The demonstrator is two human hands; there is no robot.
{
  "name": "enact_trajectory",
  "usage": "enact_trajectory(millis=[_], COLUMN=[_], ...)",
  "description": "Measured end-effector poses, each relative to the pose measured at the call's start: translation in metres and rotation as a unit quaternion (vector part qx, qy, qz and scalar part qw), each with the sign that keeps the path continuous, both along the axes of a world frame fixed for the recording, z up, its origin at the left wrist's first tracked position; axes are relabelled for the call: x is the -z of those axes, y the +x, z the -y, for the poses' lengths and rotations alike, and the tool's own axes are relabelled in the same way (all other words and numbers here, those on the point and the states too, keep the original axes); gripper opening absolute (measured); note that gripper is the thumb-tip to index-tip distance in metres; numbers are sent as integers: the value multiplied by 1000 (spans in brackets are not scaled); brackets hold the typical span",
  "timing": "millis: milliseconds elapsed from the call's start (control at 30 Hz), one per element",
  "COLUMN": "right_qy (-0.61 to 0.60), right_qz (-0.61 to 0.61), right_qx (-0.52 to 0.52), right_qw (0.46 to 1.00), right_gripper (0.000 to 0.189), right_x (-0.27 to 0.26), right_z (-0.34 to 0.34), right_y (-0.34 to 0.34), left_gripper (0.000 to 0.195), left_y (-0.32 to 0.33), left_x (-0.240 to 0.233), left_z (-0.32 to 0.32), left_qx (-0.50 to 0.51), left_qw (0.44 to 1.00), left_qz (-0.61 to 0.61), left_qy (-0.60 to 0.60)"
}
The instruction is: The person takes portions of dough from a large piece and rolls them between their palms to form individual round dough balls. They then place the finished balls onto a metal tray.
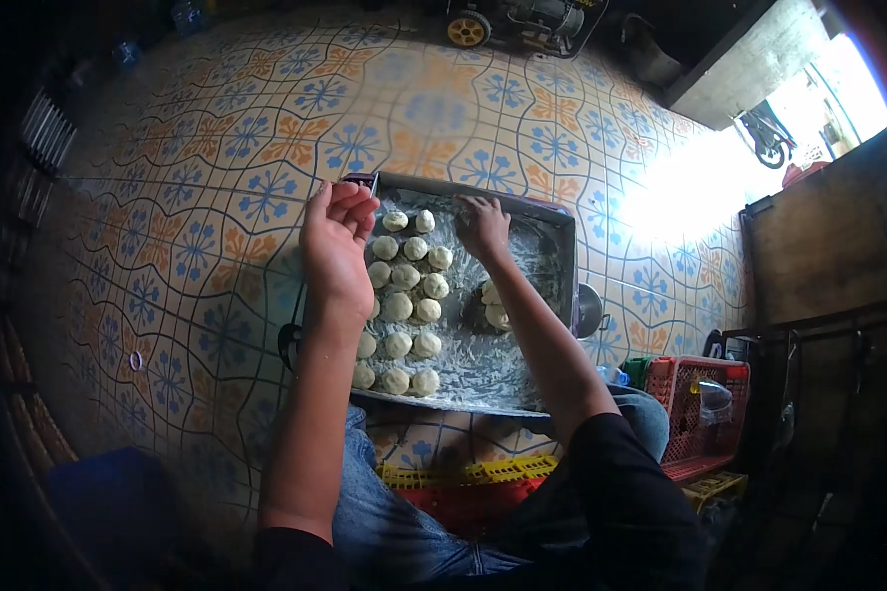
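A large metal tray (568, 258) dusted with flour lies before me. Rows of round dough balls (398, 306) fill its left part, and a larger lump of dough (497, 316) sits right of the middle, partly behind my right forearm. My left hand (340, 247) is raised over the tray's left edge, palm turned up, fingers loosely curled and apart, with nothing visible in it. My right hand (483, 225) reaches down to the floured surface near the far edge, right of the dough balls; its fingers are spread, and what lies under the palm is hidden.
Right of the tray stands a metal pot (590, 310), with a red plastic crate (698, 414) nearer me. A yellow and red crate (514, 468) is between my legs. A wheeled machine (532, 22) stands on the patterned tiles at the far side; a small ring (136, 360) lies left.
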State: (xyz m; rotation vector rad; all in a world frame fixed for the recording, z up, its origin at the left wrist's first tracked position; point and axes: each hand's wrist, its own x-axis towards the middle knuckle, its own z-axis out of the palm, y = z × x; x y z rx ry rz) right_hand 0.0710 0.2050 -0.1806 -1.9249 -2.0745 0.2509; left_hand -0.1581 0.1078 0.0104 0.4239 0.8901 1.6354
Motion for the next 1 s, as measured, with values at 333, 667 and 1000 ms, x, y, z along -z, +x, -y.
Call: enact_trajectory(millis=[333, 667, 1000], right_qy=[-8, 52, 96], right_qz=[-21, -29, 11], right_qx=[-50, -84, -46], right_qw=[998, 995, 994], right_gripper=[50, 37, 28], right_x=[8, 47, 26], right_z=[-20, 23, 34], right_y=[15, 87, 95], left_gripper=[27, 26, 35], left_y=[7, 23, 35], left_x=[-1, -1, -12], left_z=[1, 3, 12], left_qx=[23, 57, 172], left_qw=[999, 998, 984], left_qz=[15, 32, -34], left_qy=[-19, -3, -43])
